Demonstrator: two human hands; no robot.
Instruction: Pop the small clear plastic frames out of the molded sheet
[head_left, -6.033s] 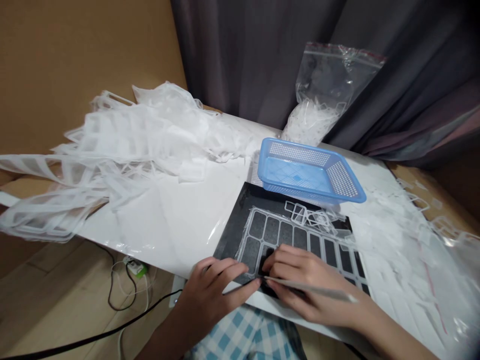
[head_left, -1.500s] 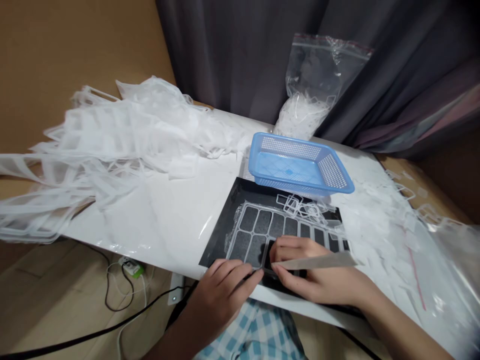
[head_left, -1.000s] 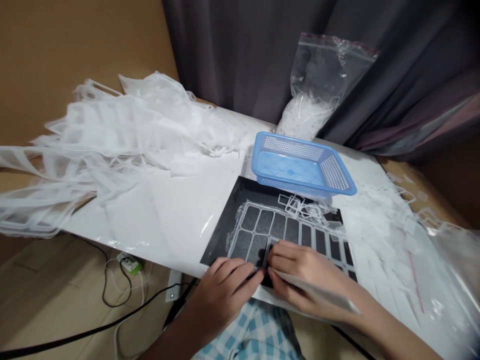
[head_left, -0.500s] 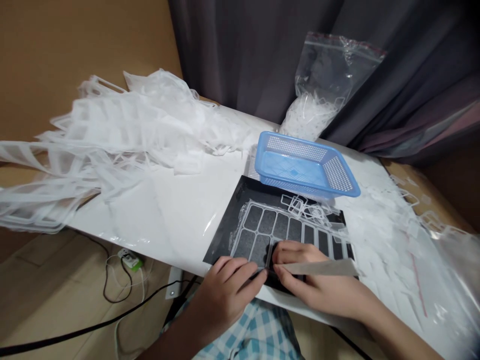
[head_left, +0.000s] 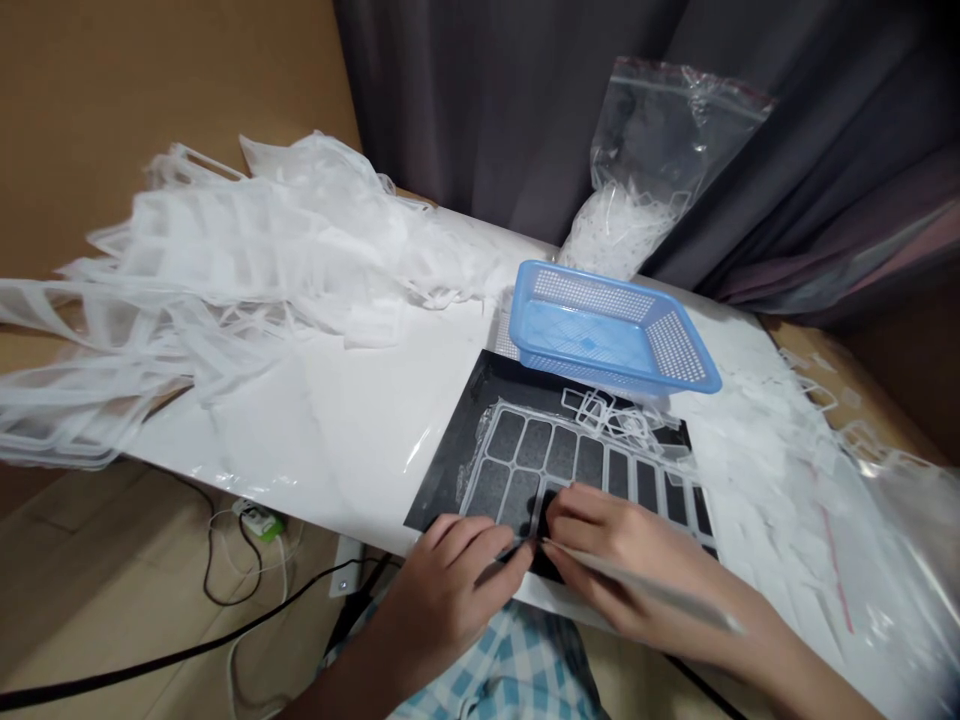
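1. Right hand (head_left: 630, 565): fingers curled, thumb and forefinger pinching a thin grey strip (head_left: 664, 588) above the clear grid sheet (head_left: 512, 466).
2. Left hand (head_left: 450, 595): fingers bent, slightly spread, tips on the grid sheet's near edge.
3. The grid sheet lies on the black board (head_left: 442, 482), at the table's (head_left: 345, 430) near edge; bare tabletop extends left.
4. Blue basket (head_left: 673, 347): behind the board, bottom visible.
5. Zip bag (head_left: 619, 235): upright behind the basket, containing white scraps.

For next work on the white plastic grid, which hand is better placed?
Probably the right hand: it holds a thin flat grey tool at the near edge of the grid; the left hand shows none.
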